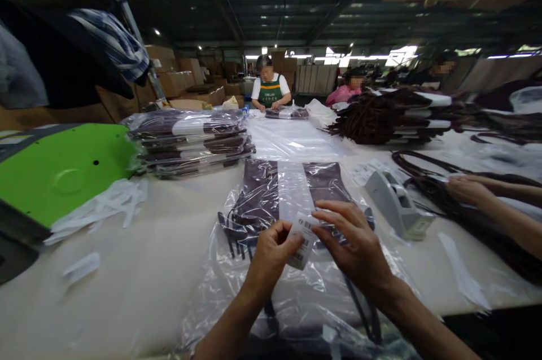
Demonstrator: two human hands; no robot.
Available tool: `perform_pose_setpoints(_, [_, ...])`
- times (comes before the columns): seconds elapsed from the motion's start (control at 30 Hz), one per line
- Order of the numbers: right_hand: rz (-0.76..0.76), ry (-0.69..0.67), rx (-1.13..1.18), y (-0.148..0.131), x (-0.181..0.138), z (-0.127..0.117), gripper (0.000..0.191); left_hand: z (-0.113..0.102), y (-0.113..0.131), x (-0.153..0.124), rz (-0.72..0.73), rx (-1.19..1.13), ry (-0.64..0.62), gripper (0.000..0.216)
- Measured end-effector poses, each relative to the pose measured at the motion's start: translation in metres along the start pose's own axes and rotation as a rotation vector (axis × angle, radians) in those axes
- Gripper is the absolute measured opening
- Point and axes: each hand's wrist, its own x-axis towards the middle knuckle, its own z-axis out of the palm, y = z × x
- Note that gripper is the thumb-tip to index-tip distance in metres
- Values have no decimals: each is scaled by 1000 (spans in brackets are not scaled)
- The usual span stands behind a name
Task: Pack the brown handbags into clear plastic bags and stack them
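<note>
My left hand pinches a small white label with printed barcodes between thumb and fingers. At the label's upper right edge, the thumb and fingertips of my right hand close on it, its other fingers stretched out. Both hands are above a clear plastic bag that lies flat on the table. Inside the bag is a folded dark brown article with a white band down its middle and dark strands or straps at its sides. What exactly the article is, I cannot tell.
Bagged dark bundles are stacked left, beside a green machine panel and white strips. A grey tape dispenser stands right. A co-worker's hands hold dark straps there. Another person works across the table; dark goods are piled behind.
</note>
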Motion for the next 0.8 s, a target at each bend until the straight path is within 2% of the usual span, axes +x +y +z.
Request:
perform_pose_setpoints(0.1, [57,-98,37,3,8,-3,21,1,6,2,-7,90,-65,26])
perform_pose_setpoints(0.2, [261,-296,226,9,12,-3,26,-3,19,5,-21,241,-225,22])
perform_pose_setpoints(0.27, [407,-405,393,13,11,-2,31,-9,29,8,-10,335,-284,19])
perform_pose_setpoints(0.33, [529,-469,563,18,7,-1,34,-15,35,12,2,349,-249,25])
perform_pose_setpoints(0.43, [656,-533,730,23,2,2,35,-21,34,18,-13,237,-162,44])
perform_pose_setpoints(0.63, [591,-360,628,18,5,13,40,-9,18,26,51,187,-111,43])
perform_pose_setpoints(0.8, [783,-305,797,17,13,13,45,-13,16,23,-61,12,-152,47])
